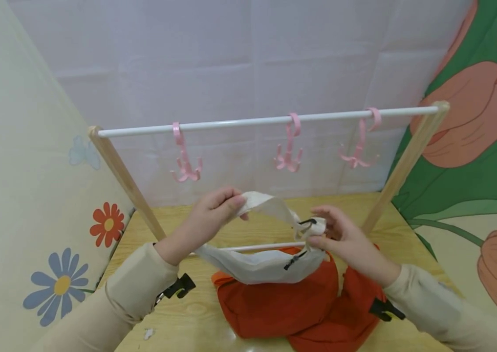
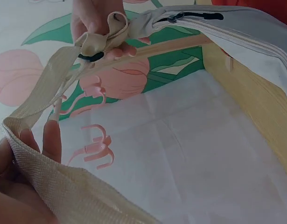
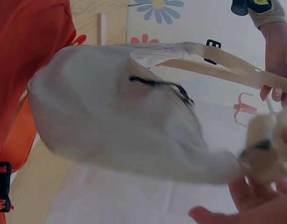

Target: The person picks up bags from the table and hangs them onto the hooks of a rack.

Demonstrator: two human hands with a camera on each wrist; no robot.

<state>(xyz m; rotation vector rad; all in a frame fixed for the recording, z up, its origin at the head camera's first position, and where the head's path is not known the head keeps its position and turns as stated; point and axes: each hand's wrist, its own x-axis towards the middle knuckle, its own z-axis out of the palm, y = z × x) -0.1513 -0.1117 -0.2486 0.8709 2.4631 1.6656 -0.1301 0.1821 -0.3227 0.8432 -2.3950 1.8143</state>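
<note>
A cream-white waist bag (image 1: 261,268) hangs in the air between both hands, its strap (image 1: 270,203) arching above the pouch. My left hand (image 1: 217,210) pinches the strap between thumb and fingers on the left side. On the right, the fingers of my right hand (image 1: 340,237) hold the gathered strap bundle (image 2: 94,44) beside the pouch's end. Along the pouch runs a zip (image 2: 227,35) with a black cord pull (image 3: 157,83). In the right wrist view a small black buckle (image 3: 212,51) sits on the strap.
Behind the hands stands a rack with a white top bar (image 1: 239,123) and wooden posts (image 1: 129,183). Pink claw hooks hang from it at left (image 1: 186,168), middle (image 1: 289,159) and right (image 1: 356,156). Red-orange bags (image 1: 283,308) lie on the wooden table (image 1: 186,318) below.
</note>
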